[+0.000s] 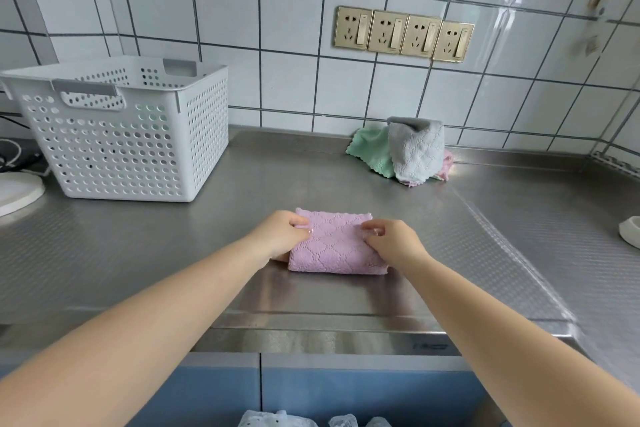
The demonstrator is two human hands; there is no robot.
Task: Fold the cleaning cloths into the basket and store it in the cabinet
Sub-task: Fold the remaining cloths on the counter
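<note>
A folded pink cleaning cloth lies on the steel counter in front of me. My left hand grips its left edge and my right hand pinches its right edge. At the back left stands the white perforated basket; I cannot see inside it. Against the wall at the back right, a heap holds a grey cloth draped over a green cloth, with a second pink cloth peeking out on the right.
The steel counter runs wall to wall, with blue cabinet doors below its front edge. A white round object sits at far left and a white dish at far right. Sockets line the tiled wall.
</note>
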